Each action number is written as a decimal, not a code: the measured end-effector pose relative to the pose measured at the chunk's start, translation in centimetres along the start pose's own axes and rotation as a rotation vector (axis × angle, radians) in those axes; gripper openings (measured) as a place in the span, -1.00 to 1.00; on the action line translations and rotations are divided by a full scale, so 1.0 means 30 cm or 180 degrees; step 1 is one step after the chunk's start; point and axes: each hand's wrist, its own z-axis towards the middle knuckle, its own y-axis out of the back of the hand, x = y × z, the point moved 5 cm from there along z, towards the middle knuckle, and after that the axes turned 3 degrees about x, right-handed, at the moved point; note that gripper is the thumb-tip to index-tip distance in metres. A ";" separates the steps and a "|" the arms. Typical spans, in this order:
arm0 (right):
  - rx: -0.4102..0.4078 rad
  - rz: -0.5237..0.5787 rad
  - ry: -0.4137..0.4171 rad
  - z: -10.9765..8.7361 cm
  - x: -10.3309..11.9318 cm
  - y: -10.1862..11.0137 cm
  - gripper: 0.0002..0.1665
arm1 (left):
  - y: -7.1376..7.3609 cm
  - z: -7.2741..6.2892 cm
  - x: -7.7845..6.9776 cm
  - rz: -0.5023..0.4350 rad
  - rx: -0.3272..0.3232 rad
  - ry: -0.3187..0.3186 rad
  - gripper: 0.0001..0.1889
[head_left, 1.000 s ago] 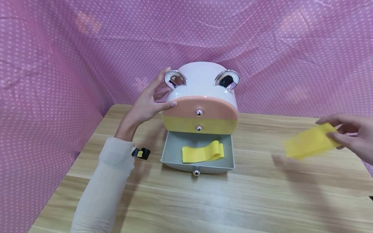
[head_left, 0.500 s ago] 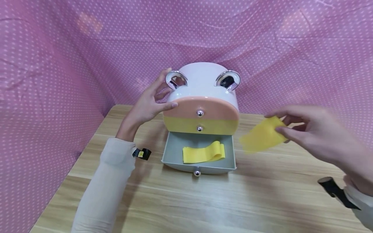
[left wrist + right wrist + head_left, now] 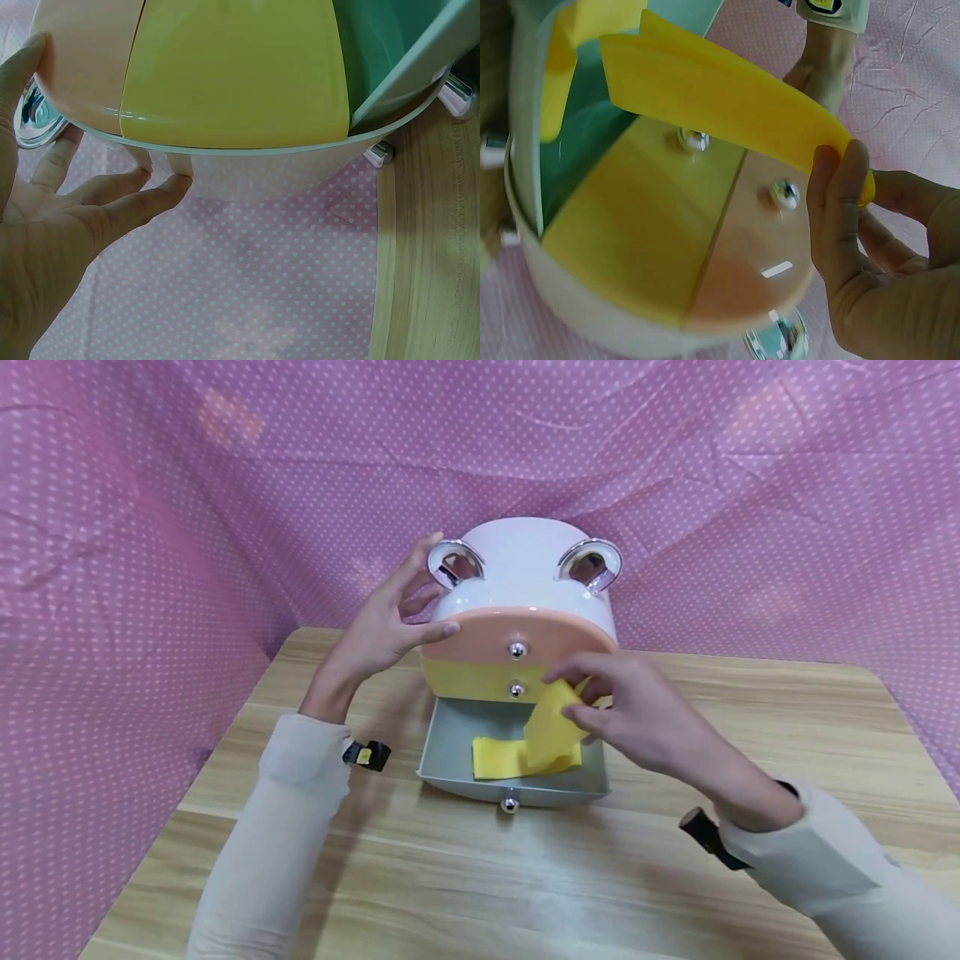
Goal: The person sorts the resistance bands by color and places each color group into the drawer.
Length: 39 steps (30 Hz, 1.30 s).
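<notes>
A small drawer cabinet (image 3: pixel 517 556) with a white shell and two chrome-rimmed ears stands on the table. Its lowest, grey-green drawer (image 3: pixel 448 731) is pulled out, while the peach and yellow drawers are closed. My left hand (image 3: pixel 375 631) holds the cabinet's left side, thumb (image 3: pixel 21 66) on the peach front and fingers against the white side wall. My right hand (image 3: pixel 641 714) pinches a folded yellow band (image 3: pixel 550 727) between thumb and fingers. The band hangs over the open drawer, overlapping another folded yellow band (image 3: pixel 495 758) that lies inside it.
The wooden table (image 3: pixel 480 877) extends around the cabinet. Pink dotted cloth (image 3: pixel 337 460) hangs behind it and at the sides. Round chrome knobs (image 3: pixel 510 805) stick out from the drawer fronts. A black wrist mount (image 3: pixel 708 839) juts from my right sleeve.
My right hand has come in from the far right, bringing the held yellow band over the open drawer. My left hand keeps its hold on the cabinet.
</notes>
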 end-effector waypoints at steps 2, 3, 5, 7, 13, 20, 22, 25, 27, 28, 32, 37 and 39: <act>0.0019 0.0070 -0.0018 0.021 -0.001 -0.032 -0.68 | -0.001 0.002 -0.002 -0.0005 0.0008 -0.0006 0.08; 0.0022 0.0112 -0.0024 0.032 0.000 -0.046 -0.67 | -0.002 0.003 -0.004 -0.0011 0.0013 -0.0014 0.08; 0.0030 0.0203 0.0008 0.051 0.007 -0.075 -0.67 | -0.002 0.006 -0.006 0.0002 0.0018 -0.0025 0.07; 0.0028 0.0265 0.0051 0.072 0.021 -0.101 -0.66 | -0.003 0.007 -0.010 0.0009 0.0021 -0.0034 0.07; 0.0062 0.0512 0.0066 0.131 0.059 -0.174 -0.63 | -0.010 0.010 -0.018 -0.0007 0.0071 -0.0089 0.08; 0.0117 0.0635 -0.0262 0.172 -0.005 -0.243 -0.61 | -0.015 0.011 -0.021 -0.0016 0.0092 -0.0117 0.10; 0.0095 0.0642 -0.0361 0.171 -0.035 -0.252 -0.62 | -0.016 0.012 -0.025 -0.0037 0.0093 -0.0126 0.10; 0.0014 0.0624 -0.0410 0.162 -0.070 -0.254 -0.62 | -0.018 0.012 -0.026 -0.0032 0.0096 -0.0118 0.09; -0.0064 0.0570 -0.0411 0.152 -0.091 -0.252 -0.62 | -0.016 0.011 -0.025 -0.0011 0.0092 -0.0108 0.09; -0.0104 0.0525 -0.0413 0.146 -0.101 -0.250 -0.62 | -0.015 0.010 -0.023 0.0014 0.0086 -0.0093 0.09; -0.0291 0.0170 -0.0348 0.120 -0.143 -0.240 -0.64 | -0.011 0.004 -0.020 0.0042 0.0056 -0.0033 0.09; -0.0478 -0.0431 -0.0265 0.097 -0.195 -0.237 -0.70 | -0.004 -0.003 -0.012 0.0024 0.0014 0.0056 0.08; -0.0483 -0.0562 -0.0276 0.093 -0.213 -0.241 -0.70 | -0.001 -0.006 -0.009 0.0036 -0.0003 0.0070 0.08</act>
